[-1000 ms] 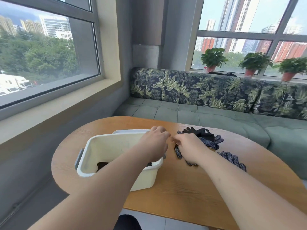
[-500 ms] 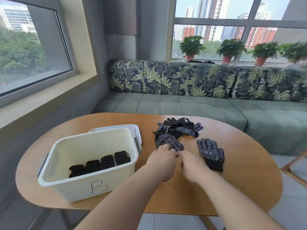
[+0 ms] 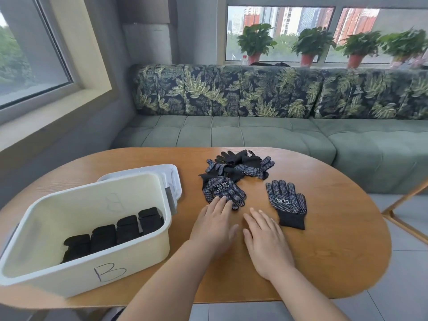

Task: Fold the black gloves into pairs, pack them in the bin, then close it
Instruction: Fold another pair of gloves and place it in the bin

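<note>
The rectangular plastic bin (image 3: 58,281) is cream-white, with a black handwritten letter B (image 3: 110,271) on its front; its flat plastic lid (image 3: 172,179) is a colder white. The folded glove bundles (image 3: 126,229) inside are plain black. The loose knitted gloves (image 3: 287,202) are black with fine white dots and a white logo. The oval wooden table (image 3: 335,239) is orange-brown with grain. The sofa seat (image 3: 231,133) is grey-green, and its back cushions (image 3: 231,91) are dark with green palm leaves.

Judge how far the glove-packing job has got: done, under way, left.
Done: four folded bundles sit in a row in the bin. In hand: the left hand touches one flat glove; the right hand lies open beside a second glove. Left: fold these and the loose pile behind, then fit the lid, lying behind the bin.
</note>
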